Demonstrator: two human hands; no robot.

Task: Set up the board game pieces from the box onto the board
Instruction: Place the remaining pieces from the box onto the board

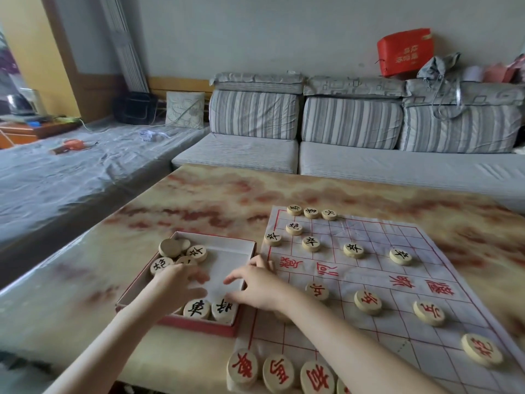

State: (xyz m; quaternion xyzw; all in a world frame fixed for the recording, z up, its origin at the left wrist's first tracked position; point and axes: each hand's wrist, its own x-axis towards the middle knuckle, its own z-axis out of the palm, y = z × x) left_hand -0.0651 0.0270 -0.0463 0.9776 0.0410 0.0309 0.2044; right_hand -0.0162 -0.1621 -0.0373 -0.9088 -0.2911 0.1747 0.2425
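Note:
A shallow red-edged box (pixel 244 244) lies left of the white cloth board (pixel 375 280) with its red grid. Several wooden discs with black characters sit in the box (pixel 196 253), two of them at its near edge (pixel 197 308). My left hand (pixel 177 282) hovers inside the box over the discs, fingers blurred and loosely spread. My right hand (pixel 255 285) reaches across the box's right wall, fingers extended, thumb on the board's edge. Black-marked discs (pixel 311 243) stand on the board's far half. Red-marked ones (pixel 368 302) stand on the near half.
The box and board lie on a marbled orange-cream table (pixel 199 200). More red discs (pixel 278 372) line the board's near edge. A grey striped sofa (pixel 341 155) runs behind the table, and a covered bed (pixel 71 172) is at the left.

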